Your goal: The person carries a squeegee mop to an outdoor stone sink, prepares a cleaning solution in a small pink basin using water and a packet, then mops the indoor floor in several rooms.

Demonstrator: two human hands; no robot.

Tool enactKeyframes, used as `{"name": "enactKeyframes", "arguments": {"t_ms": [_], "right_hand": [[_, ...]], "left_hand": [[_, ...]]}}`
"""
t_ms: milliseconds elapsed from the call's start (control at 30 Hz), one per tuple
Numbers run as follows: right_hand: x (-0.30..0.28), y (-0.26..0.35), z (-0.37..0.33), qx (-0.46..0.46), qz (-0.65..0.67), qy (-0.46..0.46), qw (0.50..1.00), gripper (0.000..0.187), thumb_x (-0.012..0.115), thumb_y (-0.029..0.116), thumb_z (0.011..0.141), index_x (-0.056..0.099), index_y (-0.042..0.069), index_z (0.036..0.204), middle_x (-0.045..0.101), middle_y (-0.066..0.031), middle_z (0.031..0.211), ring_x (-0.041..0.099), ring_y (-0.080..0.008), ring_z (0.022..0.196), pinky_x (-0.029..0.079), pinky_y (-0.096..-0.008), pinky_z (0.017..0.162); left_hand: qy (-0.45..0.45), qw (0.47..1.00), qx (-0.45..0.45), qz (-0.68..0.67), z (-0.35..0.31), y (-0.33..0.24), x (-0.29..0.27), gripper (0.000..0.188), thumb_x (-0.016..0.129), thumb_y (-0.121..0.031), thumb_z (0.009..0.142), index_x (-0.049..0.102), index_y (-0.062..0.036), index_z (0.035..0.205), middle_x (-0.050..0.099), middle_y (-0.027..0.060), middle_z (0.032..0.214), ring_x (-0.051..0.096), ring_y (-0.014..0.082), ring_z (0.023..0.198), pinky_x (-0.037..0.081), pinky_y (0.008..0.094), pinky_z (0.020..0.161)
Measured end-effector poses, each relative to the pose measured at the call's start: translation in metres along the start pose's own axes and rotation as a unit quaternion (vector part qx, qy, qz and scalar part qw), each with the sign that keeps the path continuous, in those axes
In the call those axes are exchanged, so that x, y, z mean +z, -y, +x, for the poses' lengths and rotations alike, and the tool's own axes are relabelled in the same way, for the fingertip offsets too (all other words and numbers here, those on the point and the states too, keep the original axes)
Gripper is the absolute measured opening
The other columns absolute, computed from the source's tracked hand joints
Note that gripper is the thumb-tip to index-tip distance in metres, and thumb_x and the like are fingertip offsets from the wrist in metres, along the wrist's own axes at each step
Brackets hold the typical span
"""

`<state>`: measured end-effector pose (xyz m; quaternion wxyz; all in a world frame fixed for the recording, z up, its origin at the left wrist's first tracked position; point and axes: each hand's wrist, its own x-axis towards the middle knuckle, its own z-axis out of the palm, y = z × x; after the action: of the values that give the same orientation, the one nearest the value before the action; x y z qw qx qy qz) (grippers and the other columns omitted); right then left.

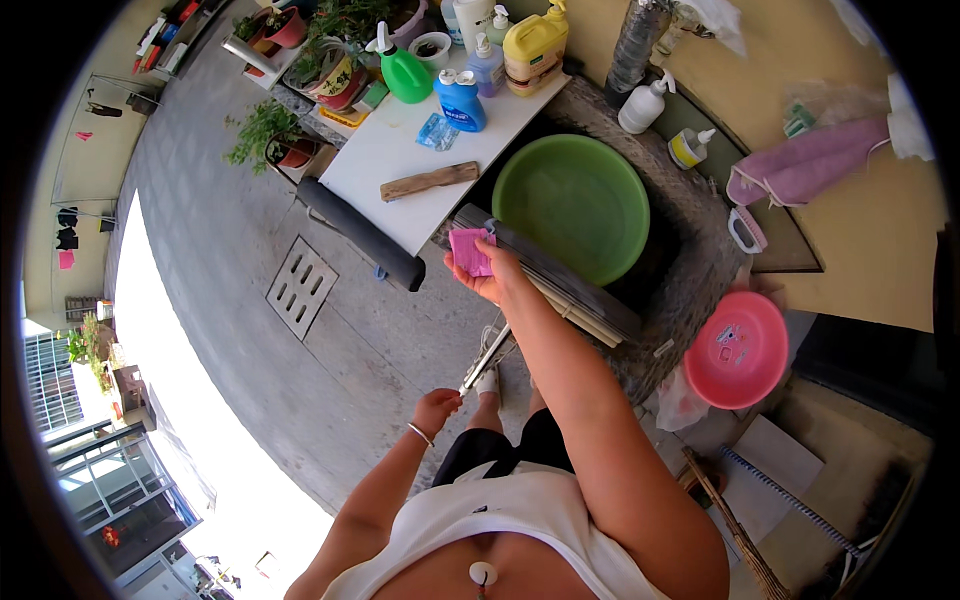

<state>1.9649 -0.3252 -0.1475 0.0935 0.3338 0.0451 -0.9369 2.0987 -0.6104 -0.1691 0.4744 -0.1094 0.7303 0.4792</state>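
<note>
Well, the small square pink packet (468, 253), gripped in the right hand (489, 280) near the frame's centre, could slip if that hold loosens, or be knocked by the slender silvery metal rod (487, 358) the left hand (437, 409) grips below.

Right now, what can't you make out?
All in the head view:
Pink square item: underside, hidden by the right hand.
Metal rod: upper end, apparently behind the right forearm.
White container: top, cut off by the upper edge.
Dark hanging cloth: too small.
</note>
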Motion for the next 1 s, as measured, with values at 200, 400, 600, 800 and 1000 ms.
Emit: {"name": "enactKeyframes", "arguments": {"t_ms": [200, 400, 600, 800, 1000], "right_hand": [[-0.039, 0.007, -0.042, -0.025, 0.010, -0.006, 1.000, 0.036, 0.043, 0.022, 0.092, 0.042, -0.003, 0.118, 0.053, -0.0265, 0.107, 0.057, -0.0360, 0.095, 0.054, -0.0351, 0.067], [-0.063, 0.020, -0.080, -0.055, -0.001, -0.004, 0.998, 0.037, 0.043, 0.021, 0.091, 0.042, -0.004, 0.119, 0.055, -0.0254, 0.105, 0.057, -0.0352, 0.097, 0.054, -0.0335, 0.066], [-0.088, 0.026, -0.116, -0.073, 0.008, -0.017, 0.997, 0.039, 0.043, 0.021, 0.091, 0.041, -0.004, 0.121, 0.055, -0.0256, 0.107, 0.057, -0.0350, 0.098, 0.053, -0.0321, 0.066], [-0.112, 0.031, -0.154, -0.111, 0.042, -0.037, 0.992, 0.041, 0.044, 0.021, 0.091, 0.039, -0.004, 0.123, 0.054, -0.0259, 0.109, 0.057, -0.0354, 0.098, 0.054, -0.0322, 0.065], [-0.136, 0.030, -0.182, -0.138, 0.077, -0.041, 0.987, 0.041, 0.045, 0.022, 0.091, 0.039, -0.003, 0.123, 0.054, -0.0260, 0.110, 0.057, -0.0359, 0.099, 0.054, -0.0322, 0.065]], "left_hand": [[0.035, 0.999, -0.006, 0.022, 0.005, 0.006, 0.001, 0.020, 0.061, -0.016, 0.082, 0.062, -0.0022, 0.096, 0.064, 0.0025, 0.079, 0.056, 0.0094, 0.068, 0.044, 0.0231, 0.060], [0.038, 0.999, -0.006, 0.031, 0.005, -0.004, 0.008, 0.018, 0.062, -0.015, 0.082, 0.063, -0.0012, 0.092, 0.063, 0.0035, 0.076, 0.056, 0.0098, 0.065, 0.043, 0.0225, 0.057], [0.048, 0.998, 0.004, 0.044, 0.009, -0.006, 0.011, 0.017, 0.062, -0.015, 0.081, 0.063, -0.0005, 0.091, 0.063, 0.0035, 0.075, 0.056, 0.0091, 0.064, 0.044, 0.0219, 0.057], [0.071, 0.994, -0.008, 0.085, 0.015, -0.001, 0.007, 0.024, 0.061, -0.019, 0.082, 0.061, -0.0023, 0.099, 0.065, 0.0053, 0.084, 0.058, 0.0113, 0.070, 0.044, 0.0236, 0.059], [0.060, 0.995, -0.004, 0.076, 0.013, -0.004, 0.014, 0.017, 0.063, -0.015, 0.080, 0.063, -0.0023, 0.091, 0.064, 0.0029, 0.076, 0.056, 0.0084, 0.064, 0.044, 0.0213, 0.056]]}}
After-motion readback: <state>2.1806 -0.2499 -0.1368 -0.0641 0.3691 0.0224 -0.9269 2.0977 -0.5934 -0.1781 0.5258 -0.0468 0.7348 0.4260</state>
